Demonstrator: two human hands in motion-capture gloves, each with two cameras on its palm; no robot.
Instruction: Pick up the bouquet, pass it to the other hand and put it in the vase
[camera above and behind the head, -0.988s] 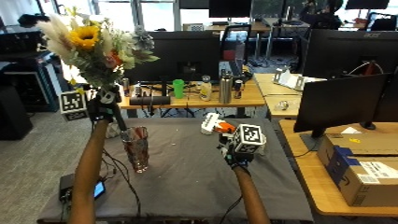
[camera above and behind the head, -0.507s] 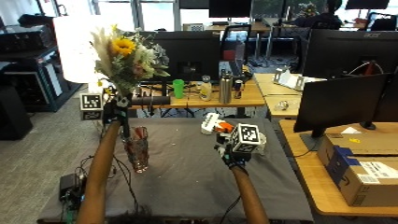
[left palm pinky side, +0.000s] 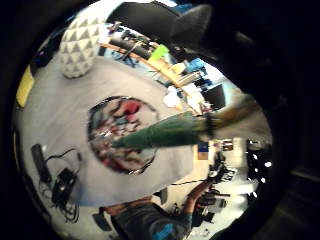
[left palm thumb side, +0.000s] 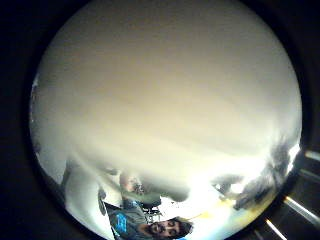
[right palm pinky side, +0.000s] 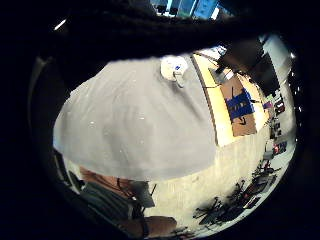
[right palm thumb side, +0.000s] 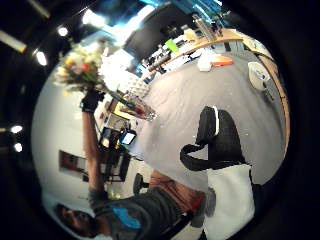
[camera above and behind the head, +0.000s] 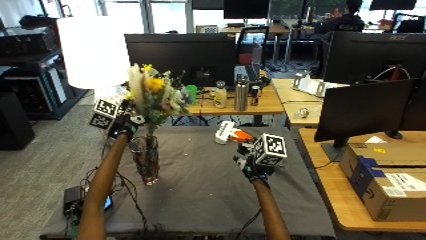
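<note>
Outside view shows the left hand (camera above and behind the head: 124, 125) raised above the grey worktop (camera above and behind the head: 200, 190), its fingers wrapped round the bouquet (camera above and behind the head: 154, 97), whose green stems hang just over the mouth of the glass vase (camera above and behind the head: 146, 160). Whether the stem tips have entered the vase cannot be told. The right hand (camera above and behind the head: 251, 167) hovers well apart over the worktop, holding nothing; how its fingers are set cannot be told.
</note>
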